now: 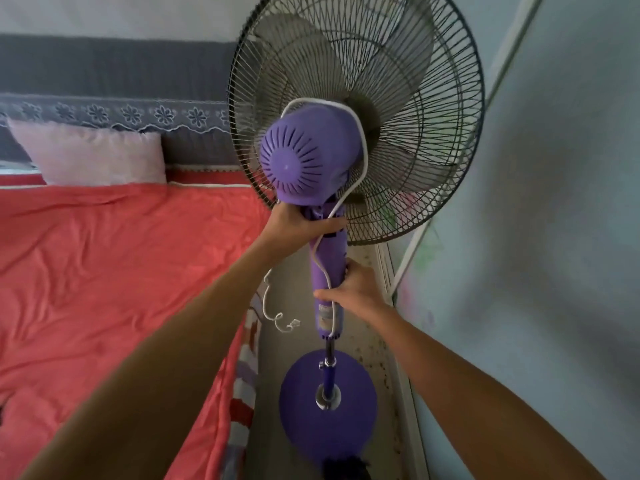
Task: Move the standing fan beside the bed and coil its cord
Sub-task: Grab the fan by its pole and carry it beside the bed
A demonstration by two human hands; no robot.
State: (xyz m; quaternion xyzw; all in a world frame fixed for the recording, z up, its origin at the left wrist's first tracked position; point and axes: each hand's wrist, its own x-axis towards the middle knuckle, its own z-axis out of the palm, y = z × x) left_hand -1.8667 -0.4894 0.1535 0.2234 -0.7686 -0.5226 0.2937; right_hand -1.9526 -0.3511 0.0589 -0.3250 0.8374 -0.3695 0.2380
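A purple standing fan (304,161) with a grey wire cage stands in the narrow gap between the bed (114,271) and the wall. Its round purple base (349,427) rests on the floor. My left hand (301,221) grips the fan's neck just under the motor housing. My right hand (353,289) holds the purple control column lower down, pressing the cord against it. The white cord (363,147) loops over the motor housing and runs down the column. Its loose end with the plug (293,323) dangles left of the column.
The bed has a red sheet, a pink pillow (93,157) and a grey headboard (104,71). A pale blue wall (554,237) with a white pipe (450,188) closes the right side. The floor strip (287,341) between bed and wall is narrow.
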